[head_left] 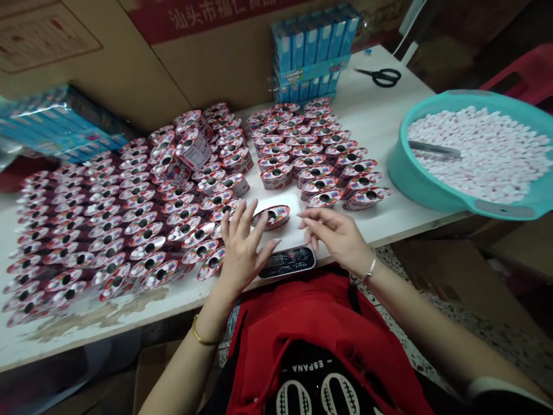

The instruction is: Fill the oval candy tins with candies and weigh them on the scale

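Observation:
A small oval box (pixel 276 217), red and white with a dark round opening in its top, stands on the white platform of a kitchen scale (pixel 287 262) with a black control panel. My left hand (pixel 242 245) is just left of this box, its fingers spread and overlapping the box's near left edge; nothing shows in its grasp. To the right of the box, apart from it, is my right hand (pixel 334 233). Its thumb and fingers are drawn together in a pinch. Whatever they may hold is too small or hidden to make out.
Rows of similar oval boxes (pixel 144 236) cover the left and middle table. At right a turquoise basin (pixel 432 187) holds many small pale candies and a grey metal tool (pixel 434 150). Blue packs (pixel 309 52) and black scissors (pixel 382 76) lie farther back.

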`<state>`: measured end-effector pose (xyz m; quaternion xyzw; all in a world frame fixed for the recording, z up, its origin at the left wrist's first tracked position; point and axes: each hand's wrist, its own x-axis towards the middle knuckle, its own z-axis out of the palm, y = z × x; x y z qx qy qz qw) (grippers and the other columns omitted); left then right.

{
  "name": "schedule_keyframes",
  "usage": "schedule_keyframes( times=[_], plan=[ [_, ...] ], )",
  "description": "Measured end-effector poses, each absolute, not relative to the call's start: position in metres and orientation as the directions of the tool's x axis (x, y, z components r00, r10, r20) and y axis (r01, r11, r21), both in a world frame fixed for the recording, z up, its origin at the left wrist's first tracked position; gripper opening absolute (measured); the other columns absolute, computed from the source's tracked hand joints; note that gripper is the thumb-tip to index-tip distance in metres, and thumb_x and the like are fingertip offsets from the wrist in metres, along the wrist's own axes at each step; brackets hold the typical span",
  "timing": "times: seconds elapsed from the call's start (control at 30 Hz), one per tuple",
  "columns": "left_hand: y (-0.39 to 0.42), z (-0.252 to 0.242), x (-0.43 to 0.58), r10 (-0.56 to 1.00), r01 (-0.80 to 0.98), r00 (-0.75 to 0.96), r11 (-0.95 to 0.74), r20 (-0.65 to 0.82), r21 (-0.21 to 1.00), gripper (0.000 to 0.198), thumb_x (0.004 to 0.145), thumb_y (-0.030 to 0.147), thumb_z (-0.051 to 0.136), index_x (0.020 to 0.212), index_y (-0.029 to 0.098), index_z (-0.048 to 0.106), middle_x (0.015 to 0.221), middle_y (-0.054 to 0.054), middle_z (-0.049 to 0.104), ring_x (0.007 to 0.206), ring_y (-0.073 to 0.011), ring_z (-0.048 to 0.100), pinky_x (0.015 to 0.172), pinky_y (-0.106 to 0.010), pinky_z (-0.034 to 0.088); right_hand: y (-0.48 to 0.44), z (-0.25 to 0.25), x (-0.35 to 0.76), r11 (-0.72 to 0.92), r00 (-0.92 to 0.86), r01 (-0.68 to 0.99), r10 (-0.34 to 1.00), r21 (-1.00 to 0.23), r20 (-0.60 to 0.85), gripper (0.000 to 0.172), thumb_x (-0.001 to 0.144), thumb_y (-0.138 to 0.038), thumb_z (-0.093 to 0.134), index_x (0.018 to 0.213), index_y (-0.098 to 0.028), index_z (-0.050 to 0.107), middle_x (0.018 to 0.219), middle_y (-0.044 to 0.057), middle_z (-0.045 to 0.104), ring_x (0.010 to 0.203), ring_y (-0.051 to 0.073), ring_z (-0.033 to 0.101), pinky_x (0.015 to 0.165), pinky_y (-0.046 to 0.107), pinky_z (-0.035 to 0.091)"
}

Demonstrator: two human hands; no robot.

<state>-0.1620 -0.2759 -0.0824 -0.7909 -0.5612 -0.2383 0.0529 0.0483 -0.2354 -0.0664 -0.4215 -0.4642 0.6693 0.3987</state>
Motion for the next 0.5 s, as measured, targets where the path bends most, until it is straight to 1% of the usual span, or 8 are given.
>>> schedule_keyframes(
  times=[0.1, 0.17, 0.2, 0.27, 0.33, 0.4, 0.43, 0.5],
  plan=[
    [-0.276, -0.078, -0.164, 0.862, 0.906, 0.169, -0.326, 0.479, 0.268, 0.049, 0.087, 0.041, 0.058, 0.132, 0.025, 0.048, 0.144, -0.013, 0.043, 0.137, -0.0287, 0.036, 0.111, -0.050, 0.025, -0.217, -0.057, 0.018, -0.121, -0.426, -0.139, 0.903, -0.983, -0.051, 0.030, 0.086, -0.035, 0.060, 0.109, -0.016, 0.066, 0.068, -0.002, 0.063, 0.051, 0.006, 0.052, 0.050, 0.022, 0.043],
    [-0.280, -0.074, -0.168, 0.862, 0.898, 0.121, -0.307, 0.493, 0.316, 0.046, 0.087, 0.038, 0.058, 0.130, 0.025, 0.049, 0.141, -0.013, 0.046, 0.133, -0.0272, 0.040, 0.108, -0.047, 0.029, -0.208, -0.054, 0.004, -0.073, -0.468, -0.132, 0.884, -0.989, -0.003, 0.033, 0.087, -0.034, 0.058, 0.115, -0.017, 0.065, 0.064, -0.003, 0.061, 0.049, 0.006, 0.051, 0.049, 0.022, 0.044],
    [-0.282, -0.073, -0.171, 0.865, 0.895, 0.105, -0.298, 0.491, 0.333, 0.044, 0.088, 0.038, 0.057, 0.129, 0.026, 0.050, 0.140, -0.012, 0.048, 0.132, -0.0266, 0.042, 0.107, -0.046, 0.031, -0.205, -0.053, 0.000, -0.059, -0.469, -0.132, 0.883, -0.990, 0.010, 0.034, 0.087, -0.033, 0.058, 0.117, -0.018, 0.064, 0.065, -0.003, 0.062, 0.048, 0.007, 0.051, 0.048, 0.022, 0.044],
    [-0.286, -0.070, -0.175, 0.875, 0.890, 0.085, -0.281, 0.476, 0.358, 0.041, 0.088, 0.036, 0.056, 0.128, 0.026, 0.051, 0.137, -0.012, 0.049, 0.129, -0.0259, 0.044, 0.106, -0.045, 0.033, -0.202, -0.051, 0.001, -0.052, -0.438, -0.142, 0.899, -0.989, 0.016, 0.034, 0.087, -0.033, 0.059, 0.117, -0.018, 0.064, 0.074, 0.000, 0.066, 0.050, 0.007, 0.053, 0.047, 0.023, 0.044],
    [-0.286, -0.068, -0.179, 0.885, 0.886, 0.073, -0.270, 0.461, 0.377, 0.040, 0.089, 0.036, 0.055, 0.127, 0.026, 0.052, 0.135, -0.011, 0.050, 0.127, -0.0252, 0.046, 0.105, -0.043, 0.034, -0.204, -0.049, 0.012, -0.072, -0.383, -0.174, 0.924, -0.982, 0.000, 0.034, 0.086, -0.032, 0.060, 0.116, -0.018, 0.064, 0.087, 0.004, 0.068, 0.052, 0.007, 0.056, 0.046, 0.023, 0.044],
    [-0.282, -0.068, -0.180, 0.891, 0.883, 0.094, -0.281, 0.443, 0.377, 0.044, 0.089, 0.039, 0.055, 0.130, 0.026, 0.049, 0.135, -0.012, 0.050, 0.126, -0.0252, 0.046, 0.103, -0.042, 0.036, -0.209, -0.049, 0.029, -0.130, -0.335, -0.215, 0.941, -0.968, -0.052, 0.032, 0.084, -0.034, 0.063, 0.111, -0.018, 0.065, 0.095, 0.005, 0.068, 0.053, 0.007, 0.058, 0.043, 0.021, 0.041],
    [-0.278, -0.068, -0.180, 0.896, 0.884, 0.117, -0.290, 0.428, 0.366, 0.049, 0.087, 0.042, 0.057, 0.133, 0.025, 0.047, 0.136, -0.013, 0.049, 0.126, -0.0261, 0.046, 0.103, -0.042, 0.036, -0.213, -0.051, 0.038, -0.174, -0.315, -0.234, 0.944, -0.957, -0.095, 0.031, 0.083, -0.035, 0.065, 0.108, -0.018, 0.066, 0.096, 0.005, 0.068, 0.053, 0.007, 0.059, 0.042, 0.020, 0.039],
    [-0.267, -0.071, -0.176, 0.909, 0.893, 0.184, -0.314, 0.375, 0.323, 0.060, 0.085, 0.048, 0.058, 0.137, 0.023, 0.042, 0.135, -0.014, 0.050, 0.123, -0.0282, 0.047, 0.099, -0.042, 0.036, -0.223, -0.059, 0.058, -0.289, -0.268, -0.272, 0.939, -0.918, -0.217, 0.030, 0.080, -0.038, 0.068, 0.102, -0.018, 0.066, 0.089, 0.004, 0.068, 0.052, 0.007, 0.058, 0.040, 0.019, 0.035]
  ],
)
